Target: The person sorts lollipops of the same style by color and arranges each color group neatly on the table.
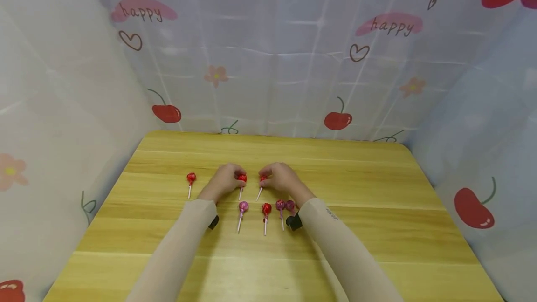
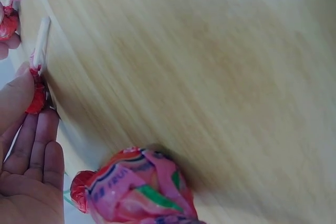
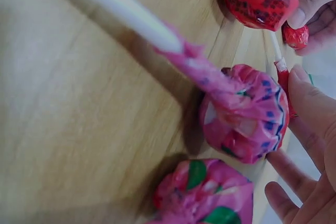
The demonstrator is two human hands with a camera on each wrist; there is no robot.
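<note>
Six lollipops lie before us on the wooden table (image 1: pixel 377 209), each a small wrapped ball on a thin white stick. Two of them are in our hands: our left hand (image 1: pixel 225 180) pinches a red lollipop (image 1: pixel 242 179) at its head, fingers curled round the shiny wrapper, while the stick points back toward us and rests on the wood. Our right hand (image 1: pixel 280 178) grips a second red lollipop (image 1: pixel 262 180) the same way, its stick slanting down and to the left. These two heads sit close together near the middle of the table, just apart.

Both our hands lie knuckles up, wrists low on the table, forearms in beige sleeves (image 1: pixel 335 241) running back toward us in a narrow V. Each wrist carries a small black device (image 1: pixel 293 222).

Nearer to us, between our forearms, we see a row: a pink lollipop (image 1: pixel 243 207), a dark red lollipop (image 1: pixel 266 209), and a pair of pink lollipops (image 1: pixel 285 206) touching side by side just by our right wrist. Their wrappers are pink with green and blue print in the right wrist view. One more lone red lollipop (image 1: pixel 191 178) lies off to the left of our left hand, well apart from the row.

Behind the table hangs a cherry-print curtain (image 1: pixel 293 59).
</note>
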